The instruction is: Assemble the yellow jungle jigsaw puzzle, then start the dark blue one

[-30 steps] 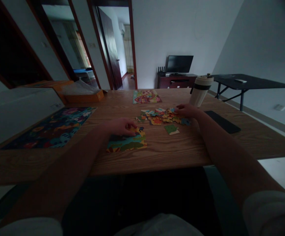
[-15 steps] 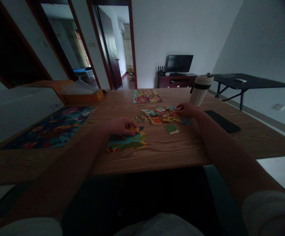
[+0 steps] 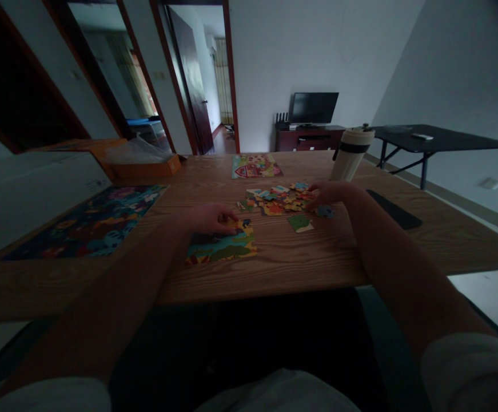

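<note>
Left hand [image 3: 208, 220] — fingers curled, tips at the upper edge of the wide assembled jigsaw section [image 3: 222, 250], lower centre; right hand [image 3: 328, 193] nearer the loose pieces [image 3: 277, 200], fingers spread, any pinch indiscernible.

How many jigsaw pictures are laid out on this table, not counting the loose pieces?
3: a large dark puzzle on the left of the wooden table, a small puzzle touched by the left hand, and a house puzzle at the far edge. Others may be hidden.
</note>
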`<state>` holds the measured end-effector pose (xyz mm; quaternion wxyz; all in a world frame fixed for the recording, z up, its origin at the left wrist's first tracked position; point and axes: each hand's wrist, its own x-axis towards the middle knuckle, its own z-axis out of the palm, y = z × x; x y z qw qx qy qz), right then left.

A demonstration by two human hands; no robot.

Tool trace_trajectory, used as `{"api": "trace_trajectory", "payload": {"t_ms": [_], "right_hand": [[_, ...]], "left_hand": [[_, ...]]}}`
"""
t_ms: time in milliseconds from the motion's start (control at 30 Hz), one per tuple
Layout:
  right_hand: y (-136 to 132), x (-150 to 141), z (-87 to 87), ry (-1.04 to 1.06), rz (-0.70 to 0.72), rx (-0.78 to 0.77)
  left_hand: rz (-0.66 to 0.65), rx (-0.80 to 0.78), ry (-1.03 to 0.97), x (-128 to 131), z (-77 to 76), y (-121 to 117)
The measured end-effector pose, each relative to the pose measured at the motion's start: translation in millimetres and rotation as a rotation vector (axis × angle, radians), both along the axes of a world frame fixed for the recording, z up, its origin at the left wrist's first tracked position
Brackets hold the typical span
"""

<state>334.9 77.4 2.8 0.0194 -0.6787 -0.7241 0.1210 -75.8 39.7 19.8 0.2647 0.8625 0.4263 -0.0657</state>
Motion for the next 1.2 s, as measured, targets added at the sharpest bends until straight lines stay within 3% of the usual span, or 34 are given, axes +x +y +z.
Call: {"api": "trace_trajectory", "payload": {"t_ms": [233, 433, 667, 833, 1000, 1100, 1200], "right_hand": [[5.4, 2.6, -3.3, 0.027, 0.004, 0.034], [6.7, 4.7, -3.9, 0.172, -0.054, 0.047], [-9.0, -17.8, 14.1, 0.382, -0.028, 0.118], [-30.6, -44.8, 35.2, 0.482, 0.143, 0.254], [-63.0, -103.3, 34.0, 0.328, 0.446, 0.132], [-79.4, -134.1, 25.5, 0.203, 0.524, 0.069], [-86.8, -143.0, 22.3, 0.156, 0.606, -0.052]], "left_hand": [[-0.006, 0.055, -0.004, -1.1, -0.3, 0.0], [0.006, 0.056, 0.012, -4.3, 0.1, 4.0], [0.029, 0.079, 0.031, -0.6, 4.3, -0.7], [0.047, 0.090, 0.043, 0.0, 5.0, -2.1], [0.011, 0.079, 0.030, -2.0, 3.0, 0.4], [0.017, 0.075, 0.023, -1.1, 3.5, -0.5], [0.021, 0.080, 0.033, 1.8, 6.1, -3.5]]}}
